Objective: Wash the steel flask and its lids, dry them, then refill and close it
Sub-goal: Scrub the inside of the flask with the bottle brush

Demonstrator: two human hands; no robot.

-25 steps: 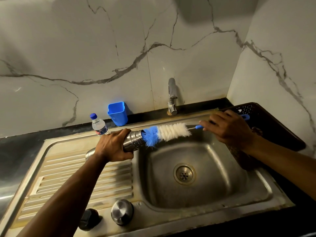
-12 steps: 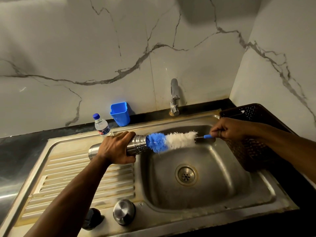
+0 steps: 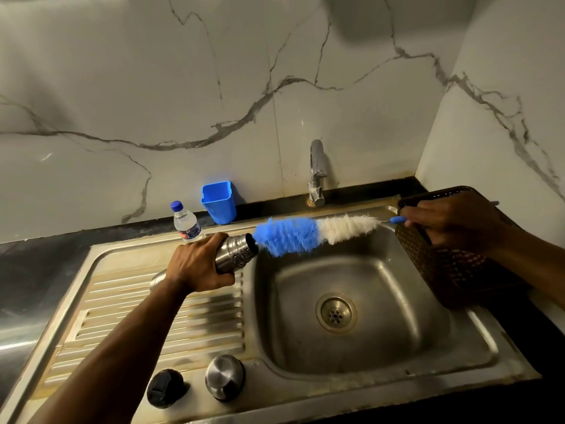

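Nearest the front rim of the steel sink unit (image 3: 382,390), two lids stand side by side: a black lid (image 3: 165,388) on the left and a domed steel lid (image 3: 224,377) just to its right, apart from each other and from my hands. Beyond them, the ribbed draining board (image 3: 137,316) runs to the left of the basin (image 3: 382,286), whose drain strainer (image 3: 336,313) sits at its centre. Above the board's inner edge, my left hand (image 3: 195,267) wraps fully around the body of the steel flask (image 3: 235,254), which lies nearly level with its open mouth aimed right, over the basin. At that mouth, the blue end of the bottle brush (image 3: 305,234) just meets the opening; its white bristles follow toward the handle. My right hand (image 3: 452,221) pinches the blue handle, fingers curled closed on it, in front of a dark perforated basket (image 3: 428,264) resting on the right of the sink. Farther back, a small water bottle (image 3: 185,223) with a blue cap and a blue plastic cup (image 3: 218,203) stand on the dark counter by the marble-patterned wall (image 3: 214,87); the tap (image 3: 317,172) rises behind the basin.
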